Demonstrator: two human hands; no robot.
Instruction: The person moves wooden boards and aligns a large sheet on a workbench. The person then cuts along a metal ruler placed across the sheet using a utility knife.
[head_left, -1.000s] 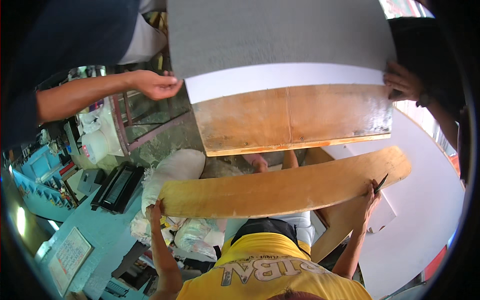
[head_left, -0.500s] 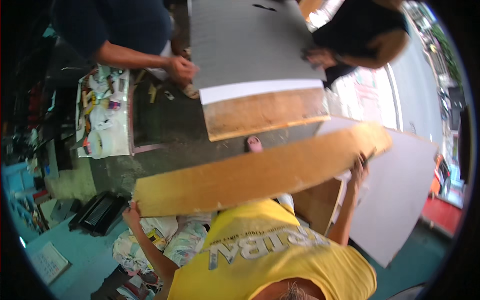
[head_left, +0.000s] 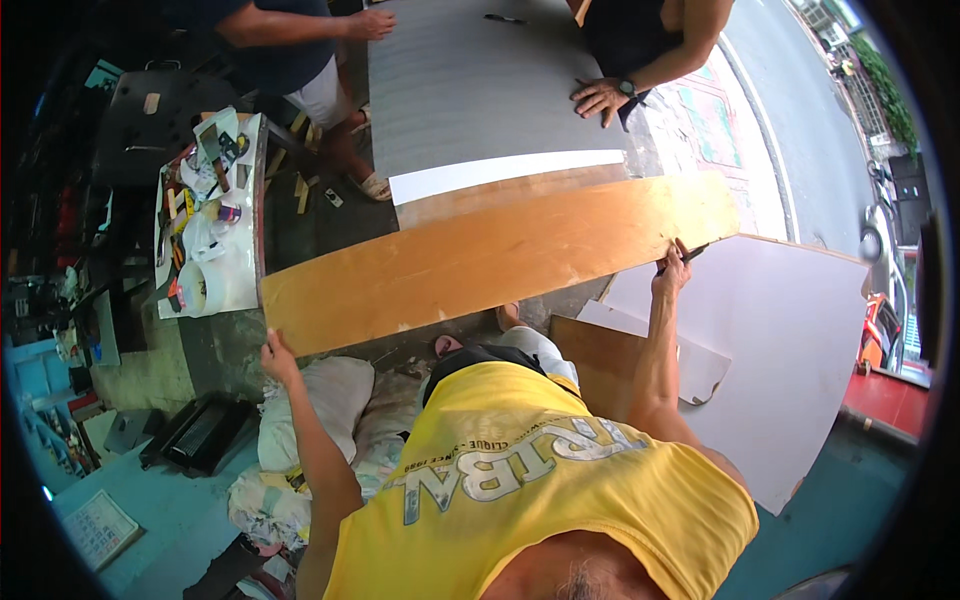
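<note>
A long, thin plywood strip stretches across in front of me, tilted up toward the right. My left hand is closed on the strip's near left corner. My right hand grips its near edge toward the right end, with a slim dark object also held there; I cannot make out its kind. The strip's far edge overlaps my view of a worktable with a grey sheet on it. A white band and bare wood show along the sheet's near side.
Two people stand across: one hand at the far left edge, another hand flat on the sheet. A tool-covered side table stands left. White panels lean right; stuffed sacks lie near my left arm.
Both my hands have carried the plywood strip away from me, toward the worktable. The left person's hand has moved farther off, and the right person's hand has spread on the sheet.
</note>
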